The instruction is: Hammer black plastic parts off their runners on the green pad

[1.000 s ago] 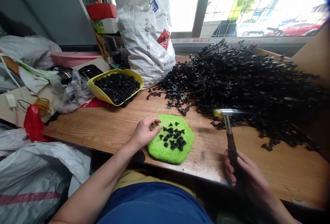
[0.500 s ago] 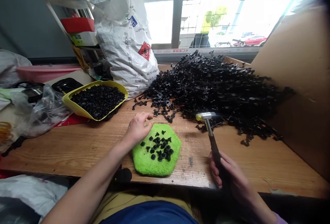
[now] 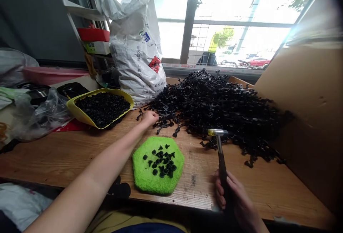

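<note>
My left hand reaches to the left front edge of a big pile of black plastic parts, its fingers closed at the small pieces there. Whatever they pinch is hidden. In my right hand is a small hammer, held upright by its dark handle, with a silver head and a yellow face pointing left. Between the two hands lies a green fuzzy hexagonal pad. Scattered on it are many loose black plastic clips with round heads.
A yellow scoop-shaped tray full of small black pieces stands at the left. Behind it rises a white woven sack. A cardboard sheet borders the right side of the wooden table. Clear plastic bags lie far left.
My left hand has moved from above the green pad forward to the pile's edge, and its fingers have closed. The hammer stays in my right hand. The camera view has tilted up.
</note>
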`<state>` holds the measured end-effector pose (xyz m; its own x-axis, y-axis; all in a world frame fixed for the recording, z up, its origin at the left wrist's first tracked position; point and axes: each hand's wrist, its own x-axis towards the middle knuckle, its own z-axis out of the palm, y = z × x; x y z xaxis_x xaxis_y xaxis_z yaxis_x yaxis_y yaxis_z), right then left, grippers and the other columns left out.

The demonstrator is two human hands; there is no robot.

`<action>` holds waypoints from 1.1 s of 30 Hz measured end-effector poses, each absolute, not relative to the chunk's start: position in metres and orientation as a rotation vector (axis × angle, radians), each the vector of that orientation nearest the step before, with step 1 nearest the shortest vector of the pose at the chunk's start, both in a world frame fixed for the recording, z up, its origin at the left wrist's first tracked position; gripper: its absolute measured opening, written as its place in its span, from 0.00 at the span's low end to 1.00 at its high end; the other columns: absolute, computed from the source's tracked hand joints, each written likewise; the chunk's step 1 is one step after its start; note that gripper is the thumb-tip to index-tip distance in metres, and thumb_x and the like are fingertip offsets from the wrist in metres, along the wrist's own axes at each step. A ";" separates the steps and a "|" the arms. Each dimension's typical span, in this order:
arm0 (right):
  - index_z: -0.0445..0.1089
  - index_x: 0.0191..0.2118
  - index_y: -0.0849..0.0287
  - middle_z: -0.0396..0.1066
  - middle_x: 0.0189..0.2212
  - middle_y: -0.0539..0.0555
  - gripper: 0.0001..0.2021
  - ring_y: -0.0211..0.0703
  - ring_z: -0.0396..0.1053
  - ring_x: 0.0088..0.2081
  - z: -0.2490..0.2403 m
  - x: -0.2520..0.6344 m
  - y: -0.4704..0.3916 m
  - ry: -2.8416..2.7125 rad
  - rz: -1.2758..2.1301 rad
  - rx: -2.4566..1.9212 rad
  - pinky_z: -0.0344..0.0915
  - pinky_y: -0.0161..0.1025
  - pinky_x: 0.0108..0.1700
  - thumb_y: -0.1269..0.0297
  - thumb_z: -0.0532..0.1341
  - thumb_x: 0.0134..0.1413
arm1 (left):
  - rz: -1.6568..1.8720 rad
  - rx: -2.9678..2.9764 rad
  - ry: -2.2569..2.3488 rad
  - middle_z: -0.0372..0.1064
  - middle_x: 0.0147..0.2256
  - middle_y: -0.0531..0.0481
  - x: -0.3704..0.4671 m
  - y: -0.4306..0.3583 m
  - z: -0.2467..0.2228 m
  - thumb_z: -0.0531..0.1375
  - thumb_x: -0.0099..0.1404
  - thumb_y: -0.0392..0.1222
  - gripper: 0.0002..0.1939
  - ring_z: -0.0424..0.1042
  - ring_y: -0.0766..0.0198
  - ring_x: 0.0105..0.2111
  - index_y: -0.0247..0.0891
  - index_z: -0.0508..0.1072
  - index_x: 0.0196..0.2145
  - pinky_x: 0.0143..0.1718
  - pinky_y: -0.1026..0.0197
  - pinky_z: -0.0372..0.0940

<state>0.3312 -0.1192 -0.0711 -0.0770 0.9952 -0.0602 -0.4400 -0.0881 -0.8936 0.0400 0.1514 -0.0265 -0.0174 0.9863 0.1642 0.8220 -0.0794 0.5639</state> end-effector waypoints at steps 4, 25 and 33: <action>0.62 0.40 0.59 0.60 0.21 0.48 0.11 0.32 0.57 0.17 -0.070 0.329 -0.120 -0.863 1.478 -0.936 0.53 0.30 0.17 0.57 0.53 0.57 | 0.823 1.974 1.839 0.73 0.28 0.48 0.013 0.143 -0.019 0.58 0.52 0.44 0.11 0.70 0.62 0.29 0.36 0.75 0.31 0.31 0.64 0.61; 0.62 0.40 0.57 0.60 0.21 0.49 0.13 0.32 0.56 0.18 -0.060 0.322 -0.125 -0.759 1.476 -1.024 0.53 0.30 0.19 0.54 0.55 0.54 | 1.197 1.367 1.332 0.61 0.19 0.57 -0.020 0.119 -0.009 0.62 0.46 0.38 0.10 0.58 0.75 0.18 0.34 0.62 0.21 0.18 0.71 0.50; 0.62 0.39 0.56 0.59 0.19 0.48 0.13 0.33 0.55 0.17 -0.069 0.327 -0.121 -0.832 1.451 -1.107 0.52 0.31 0.17 0.52 0.54 0.55 | 1.253 1.010 1.166 0.67 0.25 0.53 -0.054 0.057 -0.020 0.62 0.49 0.39 0.10 0.64 0.74 0.20 0.34 0.66 0.29 0.17 0.73 0.51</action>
<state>0.3271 -0.1206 -0.0690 0.0114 0.9815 -0.1911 -0.3305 -0.1766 -0.9271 -0.0541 0.0567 -0.0202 -0.0421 0.9953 -0.0866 -0.1578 0.0790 0.9843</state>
